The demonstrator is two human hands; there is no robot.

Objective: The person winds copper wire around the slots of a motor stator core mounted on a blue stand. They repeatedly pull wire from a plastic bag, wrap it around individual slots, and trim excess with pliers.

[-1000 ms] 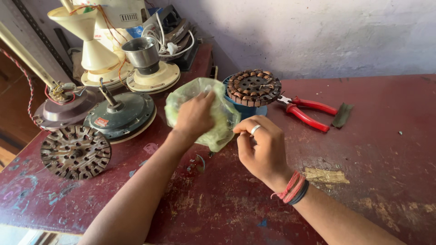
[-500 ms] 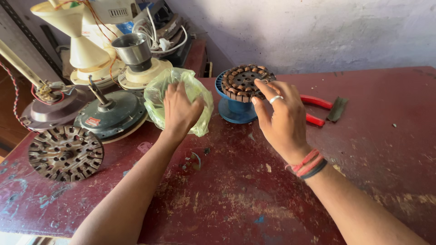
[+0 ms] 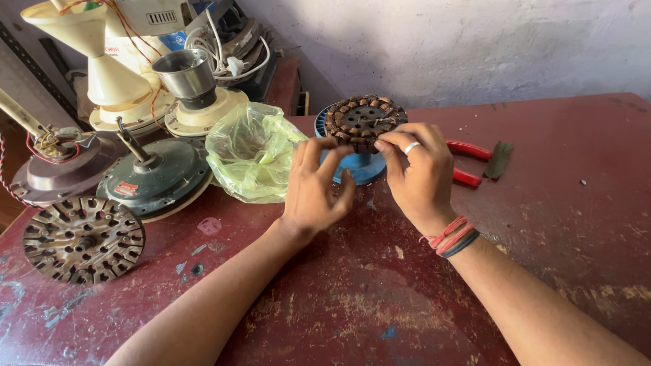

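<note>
Since half a second ago the left hand [image 3: 313, 186] has come off the green plastic bag [image 3: 251, 159] and drawn in toward the middle, while the right hand [image 3: 419, 173] has closed in on the near edge of the copper-wound stator [image 3: 363, 120]; both hands now sit close together just in front of it, so the work has passed from the bag to the winding. The stator stands tilted on a blue round base [image 3: 359, 166] toward the back of the red desk [image 3: 556, 224], between the bag and the red-handled pliers [image 3: 468, 163]. The right hand's fingers touch the stator's rim, pinched narrow, with a ring showing on one finger and red and dark bands at the wrist; whether they grip a wire I cannot tell. The left hand is loosely curled, fingers bent near the blue base and holding nothing that shows. To the left lie a dark fan motor housing [image 3: 159, 177] with its shaft up, a slotted rotor disc [image 3: 83, 238], and a steel cup on a cream base [image 3: 186, 78].
</note>
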